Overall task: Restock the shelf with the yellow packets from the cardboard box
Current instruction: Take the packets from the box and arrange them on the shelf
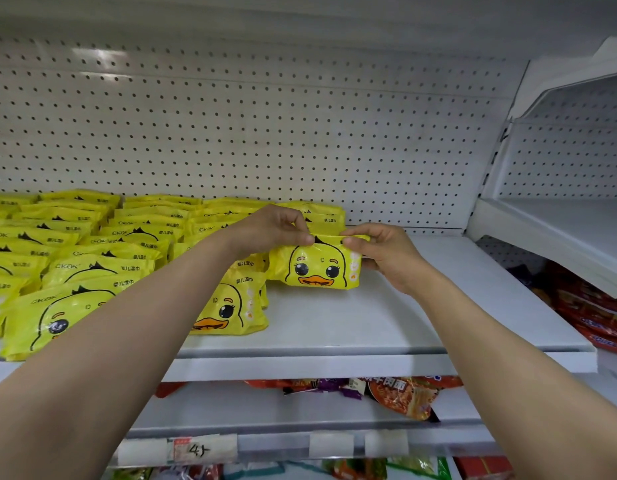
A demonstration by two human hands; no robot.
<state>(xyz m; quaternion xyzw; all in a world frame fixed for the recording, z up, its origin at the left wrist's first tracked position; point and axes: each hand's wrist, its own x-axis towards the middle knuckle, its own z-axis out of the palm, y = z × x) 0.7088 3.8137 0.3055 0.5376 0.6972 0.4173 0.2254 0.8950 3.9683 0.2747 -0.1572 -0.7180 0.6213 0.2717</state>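
Observation:
A yellow packet with a duck face stands upright on the white shelf, right of the stocked rows. My left hand pinches its top edge at the left. My right hand grips its top right corner and right side. Several rows of the same yellow packets fill the shelf's left half, leaning back in files. One more duck packet stands at the front, partly behind my left forearm. The cardboard box is out of view.
A white pegboard back wall rises behind the shelf. Bare shelf surface lies right of the held packet. A neighbouring empty white shelf is at the right, red packets beneath it. Snack bags lie on the lower shelf.

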